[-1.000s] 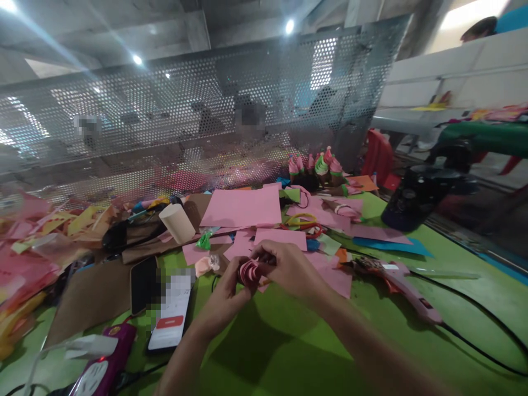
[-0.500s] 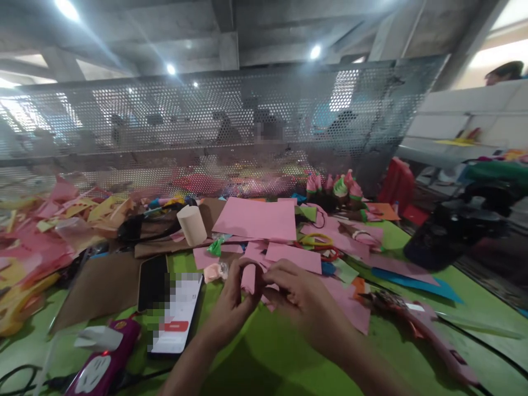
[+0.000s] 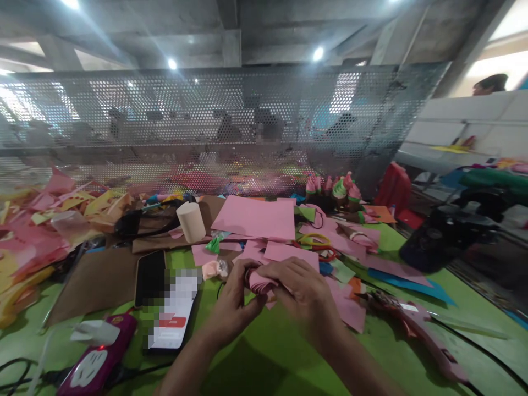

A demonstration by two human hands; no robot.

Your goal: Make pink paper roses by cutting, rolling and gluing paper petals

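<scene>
your left hand (image 3: pixel 235 300) and right hand (image 3: pixel 307 294) meet over the green table (image 3: pixel 289 363), both pinching a rolled pink paper strip (image 3: pixel 259 281) between them. the roll sits at the fingertips, its long axis running roughly left to right from one hand to the other. left fingers close on its near-left end, right fingers curl over the top. a phone (image 3: pixel 173 313) lies to the left, a glue gun (image 3: pixel 416 330) to the right.

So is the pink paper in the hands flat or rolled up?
Rolled up. The pink paper shows curled layers, pinched between the left hand and right hand, unlike the flat pink sheet behind.
</scene>
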